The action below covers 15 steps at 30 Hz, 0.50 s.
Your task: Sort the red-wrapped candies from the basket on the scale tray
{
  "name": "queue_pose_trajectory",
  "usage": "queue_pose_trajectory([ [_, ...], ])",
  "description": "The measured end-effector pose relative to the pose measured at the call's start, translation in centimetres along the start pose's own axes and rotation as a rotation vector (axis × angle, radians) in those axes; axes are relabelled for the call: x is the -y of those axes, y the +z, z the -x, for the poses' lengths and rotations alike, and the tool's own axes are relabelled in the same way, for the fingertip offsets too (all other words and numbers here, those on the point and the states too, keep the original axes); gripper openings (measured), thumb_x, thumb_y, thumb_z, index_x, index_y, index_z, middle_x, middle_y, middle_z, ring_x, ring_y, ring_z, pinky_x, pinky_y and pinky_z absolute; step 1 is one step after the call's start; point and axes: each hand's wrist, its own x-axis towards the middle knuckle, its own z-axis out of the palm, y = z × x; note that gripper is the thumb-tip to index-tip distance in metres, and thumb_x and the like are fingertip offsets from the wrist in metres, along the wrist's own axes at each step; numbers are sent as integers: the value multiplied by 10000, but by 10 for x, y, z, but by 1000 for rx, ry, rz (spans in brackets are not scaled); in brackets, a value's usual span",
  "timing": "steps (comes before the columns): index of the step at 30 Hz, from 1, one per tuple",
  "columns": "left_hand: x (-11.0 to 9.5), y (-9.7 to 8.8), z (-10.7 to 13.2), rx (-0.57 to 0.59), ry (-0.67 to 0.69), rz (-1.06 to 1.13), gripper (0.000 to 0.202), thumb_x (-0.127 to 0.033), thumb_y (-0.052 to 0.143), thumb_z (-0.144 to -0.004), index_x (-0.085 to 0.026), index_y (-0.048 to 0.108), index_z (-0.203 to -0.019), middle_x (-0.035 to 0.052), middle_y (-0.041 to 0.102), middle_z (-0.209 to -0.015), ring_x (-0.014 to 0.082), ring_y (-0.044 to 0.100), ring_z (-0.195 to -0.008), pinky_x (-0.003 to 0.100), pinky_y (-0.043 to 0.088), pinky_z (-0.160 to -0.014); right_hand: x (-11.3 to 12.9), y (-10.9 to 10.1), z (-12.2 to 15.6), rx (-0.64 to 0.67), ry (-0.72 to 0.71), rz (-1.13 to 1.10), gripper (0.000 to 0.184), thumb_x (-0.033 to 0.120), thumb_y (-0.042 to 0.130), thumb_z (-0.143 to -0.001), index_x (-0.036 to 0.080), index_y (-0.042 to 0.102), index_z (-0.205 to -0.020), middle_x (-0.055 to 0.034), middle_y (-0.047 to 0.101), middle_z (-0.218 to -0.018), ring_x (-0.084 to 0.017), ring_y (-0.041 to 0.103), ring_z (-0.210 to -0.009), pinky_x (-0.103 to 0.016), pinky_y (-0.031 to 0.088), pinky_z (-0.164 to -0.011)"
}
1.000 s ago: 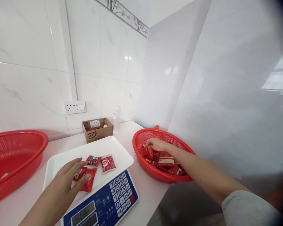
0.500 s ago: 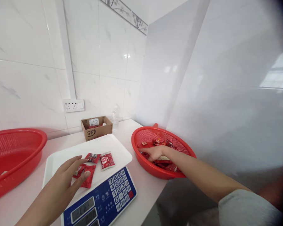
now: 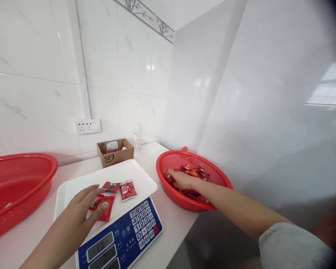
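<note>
My left hand (image 3: 85,209) hovers over the white tray (image 3: 141,172) of a digital scale, thumb and fingers apart. Small red packets lie under and beside its fingertips: one red packet (image 3: 108,211) by the thumb, one with a dark print (image 3: 111,186) by the index finger. A red and white packet (image 3: 128,189) rests further right on the tray. Reaching into the right-hand red plastic colander (image 3: 221,175), my right hand (image 3: 182,180) has its fingers curled on a small red packet (image 3: 169,177). More wrapped packets (image 3: 194,172) surround it; the hand partly hides them.
The scale's blue keypad panel (image 3: 126,235) faces me. Another red colander (image 3: 42,183) stands at the left. Behind the scale are an open cardboard box (image 3: 119,157) and a clear bottle (image 3: 137,140). A wall socket (image 3: 88,126) is above; walls close off the back and right.
My right hand has drawn back slightly in the colander, its outstretched fingers now curled, and packets there have shifted. My left hand stays almost the same over the tray.
</note>
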Motion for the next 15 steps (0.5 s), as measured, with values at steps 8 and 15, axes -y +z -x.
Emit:
queue_pose_trajectory([
  [8, -2, -1, -1, -23, 27, 5, 491, -578, 436, -861, -256, 639, -1171, 92, 611, -1287, 319, 569, -1190, 435, 533, -904, -36, -20, -17, -158, 71, -220, 300, 321, 559, -930, 174, 572, -1191, -80, 603, -1187, -206, 625, -974, -405, 538, -821],
  [15, 0, 1, -1, -3, 19, 6, 490, -574, 439, -866, -251, 637, -1177, 99, 603, -1291, 325, 577, -1171, 441, 536, -888, -41, -24, -20, -144, 87, -233, 307, 316, 563, -928, 171, 565, -1199, -84, 602, -1188, -205, 625, -978, -410, 536, -823],
])
